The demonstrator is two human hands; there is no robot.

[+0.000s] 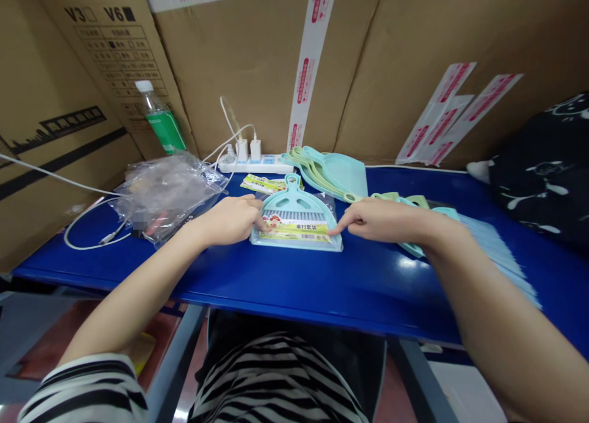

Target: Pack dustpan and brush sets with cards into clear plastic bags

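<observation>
A light-blue dustpan (289, 197) with a grey-bristled brush (299, 215) lies in a clear plastic bag in front of me, handle pointing away. Across it is a yellow and white printed label card (301, 228). My left hand (235, 219) touches the card's left end with a stretched index finger. From the other side, my right hand (377, 219) points its index finger at the card's right end, touching it. The remaining fingers of both hands are curled, and neither hand grips anything that I can see. Whether the card is inside the bag is hard to tell.
Behind the bag are more label cards (262, 183) and a stack of green and blue dustpans (347, 172). Brushes (499, 251) lie beyond my right forearm. Crumpled plastic bags (170, 190), a bottle (163, 125), a power strip (269, 163) and white cables are at the left and back.
</observation>
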